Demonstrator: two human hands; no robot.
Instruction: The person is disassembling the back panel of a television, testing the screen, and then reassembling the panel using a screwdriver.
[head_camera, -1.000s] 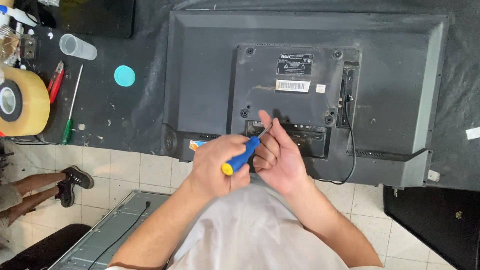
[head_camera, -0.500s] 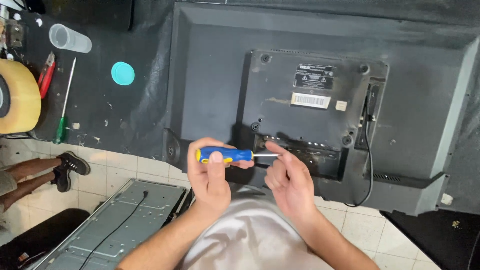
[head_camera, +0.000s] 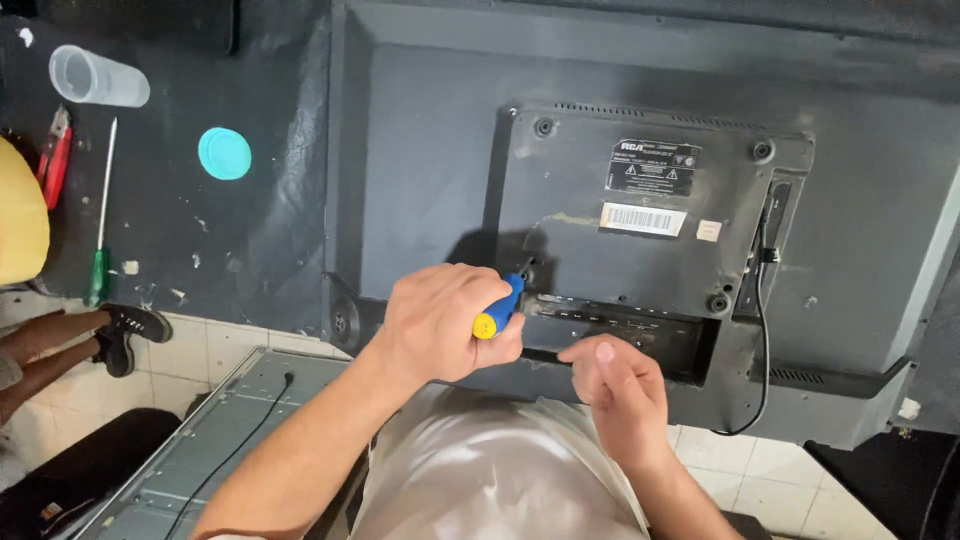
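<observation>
My left hand (head_camera: 440, 322) has a closed grip on the blue-and-yellow screwdriver (head_camera: 499, 309), its long axis pointing up and right into a screw hole (head_camera: 527, 266) on the television's back panel (head_camera: 640, 250). My right hand (head_camera: 615, 385) hangs loosely curled, holding nothing, just below the panel's lower edge, so my left is nearer the hole.

Left hand (head_camera: 440, 325) fisted; right hand (head_camera: 615, 385) loosely curled.

1. The screwdriver (head_camera: 498, 310) had a blue handle with a yellow butt, gripped in my left fist, its tip set at the back cover's lower-left corner.
2. The television (head_camera: 640, 200) lay face down, dark grey back upward.
</observation>
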